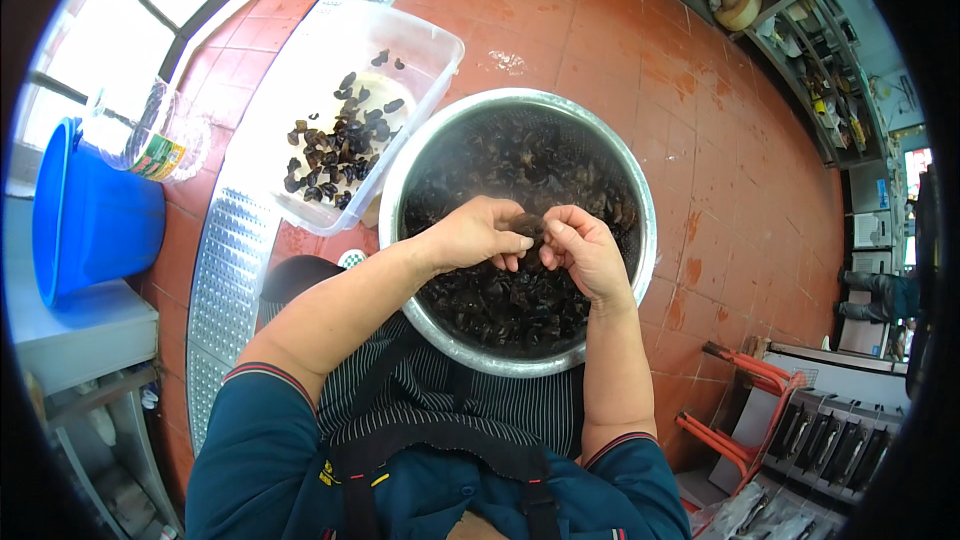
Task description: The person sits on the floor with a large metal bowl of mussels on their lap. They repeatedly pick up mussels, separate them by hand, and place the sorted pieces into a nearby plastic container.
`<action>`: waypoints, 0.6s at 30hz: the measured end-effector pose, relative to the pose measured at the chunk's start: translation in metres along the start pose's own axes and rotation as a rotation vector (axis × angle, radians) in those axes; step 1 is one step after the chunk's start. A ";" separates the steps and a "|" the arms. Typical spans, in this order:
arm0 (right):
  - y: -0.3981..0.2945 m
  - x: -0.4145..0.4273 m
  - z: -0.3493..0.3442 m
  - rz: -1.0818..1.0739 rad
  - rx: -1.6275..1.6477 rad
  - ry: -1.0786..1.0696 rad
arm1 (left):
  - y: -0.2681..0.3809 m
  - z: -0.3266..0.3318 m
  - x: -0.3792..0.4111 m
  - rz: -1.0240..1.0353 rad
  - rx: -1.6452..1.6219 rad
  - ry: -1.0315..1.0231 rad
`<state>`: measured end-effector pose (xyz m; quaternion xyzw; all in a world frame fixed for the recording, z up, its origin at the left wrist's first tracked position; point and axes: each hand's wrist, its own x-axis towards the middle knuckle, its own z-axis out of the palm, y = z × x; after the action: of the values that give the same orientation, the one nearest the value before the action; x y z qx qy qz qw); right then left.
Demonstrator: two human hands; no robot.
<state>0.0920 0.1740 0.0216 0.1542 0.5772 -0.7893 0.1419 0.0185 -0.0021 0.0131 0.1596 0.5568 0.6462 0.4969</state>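
A large round metal basin (646, 240) stands before me, full of dark wood ear mushrooms (517, 307). Above its middle my left hand (484, 234) and my right hand (585, 247) hold one brown wood ear piece (527, 226) between them, pinched by thumbs and fingers. Beyond my left forearm, touching or close to the basin's left side, is a translucent plastic tub (439, 52). Many loose wood ear pieces (337, 150) lie on its bottom, mostly in the half nearer me.
A blue bucket (105, 202) and a clear plastic jar (150, 142) are at the left, beside a perforated metal floor grating (232, 262). Shelves (810, 52) line the upper right. A red metal frame (750, 405) stands at lower right. Another person's legs (870, 296) show at far right.
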 end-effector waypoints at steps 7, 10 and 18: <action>-0.001 -0.001 0.009 -0.112 -0.185 -0.017 | 0.004 -0.006 -0.003 -0.064 -0.057 -0.007; -0.001 -0.004 0.008 -0.054 -0.130 0.029 | 0.000 -0.007 -0.001 -0.043 -0.229 0.086; -0.004 -0.002 0.016 -0.109 -0.187 0.120 | 0.006 -0.010 -0.004 0.010 -0.017 0.093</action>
<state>0.0909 0.1599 0.0308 0.1559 0.6633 -0.7278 0.0778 0.0096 -0.0102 0.0160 0.1278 0.5729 0.6603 0.4685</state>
